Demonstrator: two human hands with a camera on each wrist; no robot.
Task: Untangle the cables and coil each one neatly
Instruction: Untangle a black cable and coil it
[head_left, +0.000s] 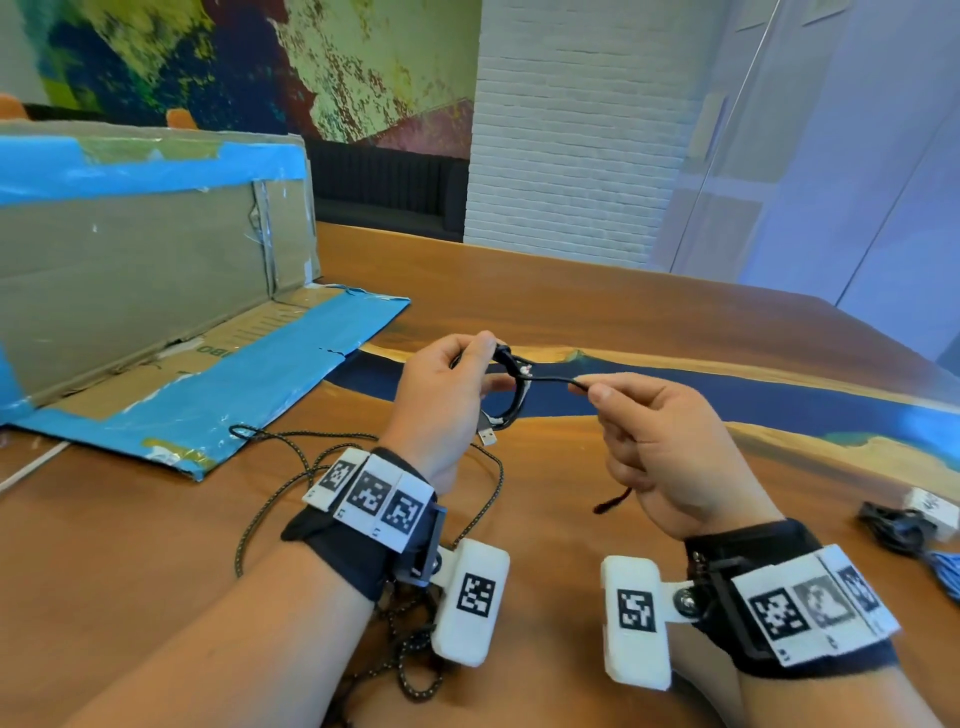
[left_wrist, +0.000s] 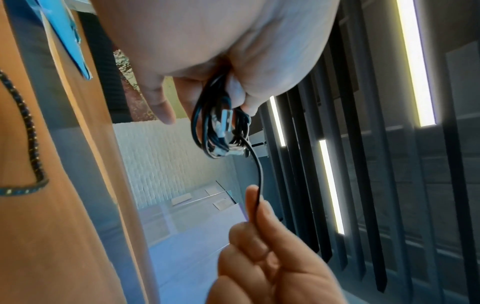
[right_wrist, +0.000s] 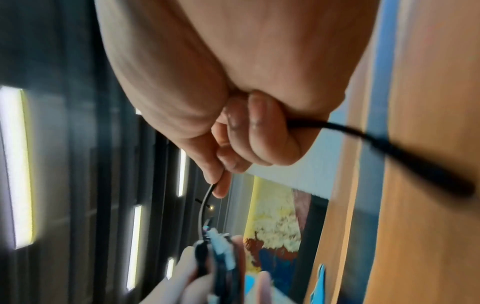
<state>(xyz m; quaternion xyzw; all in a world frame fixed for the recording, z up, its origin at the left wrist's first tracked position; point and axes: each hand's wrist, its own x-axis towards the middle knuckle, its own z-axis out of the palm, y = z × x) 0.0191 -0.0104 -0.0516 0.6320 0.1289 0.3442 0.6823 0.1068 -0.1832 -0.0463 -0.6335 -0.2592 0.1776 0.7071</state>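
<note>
My left hand (head_left: 457, 374) holds a small coil of thin black cable (head_left: 514, 400) above the table; its silver USB plug (head_left: 487, 435) hangs below the hand. In the left wrist view the coil (left_wrist: 207, 127) sits between my fingers. A free strand (head_left: 550, 380) runs from the coil to my right hand (head_left: 623, 415), which pinches it between thumb and forefinger. The strand's dark end (head_left: 610, 503) sticks out below that fist. A braided black cable (head_left: 280, 493) lies loose and tangled on the table under my left wrist.
An opened cardboard box (head_left: 156, 291) with blue tape stands at the left. A bundled black cable (head_left: 891, 525), a white block (head_left: 932, 505) and a blue cord (head_left: 948, 571) lie at the table's right edge. The wooden table (head_left: 597, 306) has a blue resin strip.
</note>
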